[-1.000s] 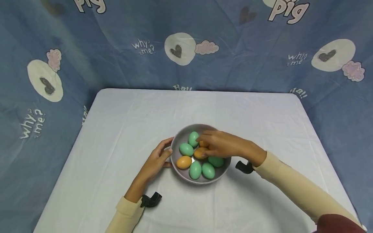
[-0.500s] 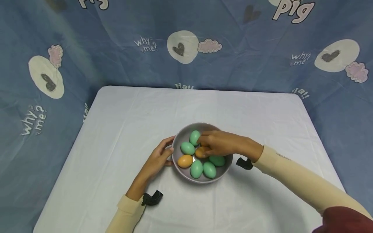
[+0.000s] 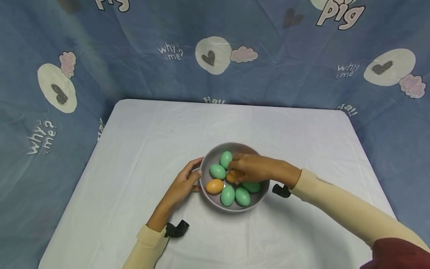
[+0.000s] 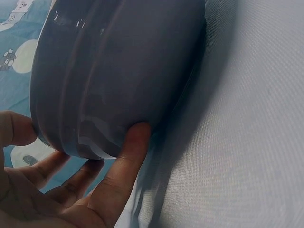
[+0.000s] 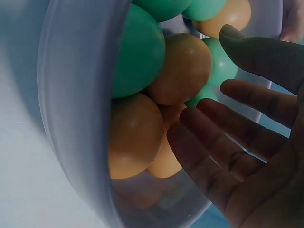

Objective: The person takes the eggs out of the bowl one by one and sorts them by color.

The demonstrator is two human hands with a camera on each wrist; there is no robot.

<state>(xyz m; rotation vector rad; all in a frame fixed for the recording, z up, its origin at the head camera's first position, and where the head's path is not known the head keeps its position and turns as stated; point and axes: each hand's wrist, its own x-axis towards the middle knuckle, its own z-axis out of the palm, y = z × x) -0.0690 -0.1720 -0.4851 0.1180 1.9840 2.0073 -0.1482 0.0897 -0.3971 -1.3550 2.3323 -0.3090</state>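
Left hand (image 3: 181, 186) held the grey bowl (image 3: 213, 156) at its left side, thumb at the rim, fingers curved round the outer wall; bowl stood on the white-covered table (image 3: 151, 142). Right hand (image 3: 253, 167) came in from the right, inside the bowl, thumb and fingers apart, no egg clamped between them; actual contact couldn't be told. Key relation: middle orange egg (image 3: 232, 176) lay just left of the right hand, by its thumb, partly covered, so long axis unclear; right hand much nearer than left. Two more orange eggs (image 5: 135, 135) sat beneath right hand, seen from its wrist. Near-left orange egg (image 3: 214, 186) lay roughly left-right, five green eggs (image 3: 227, 195) around
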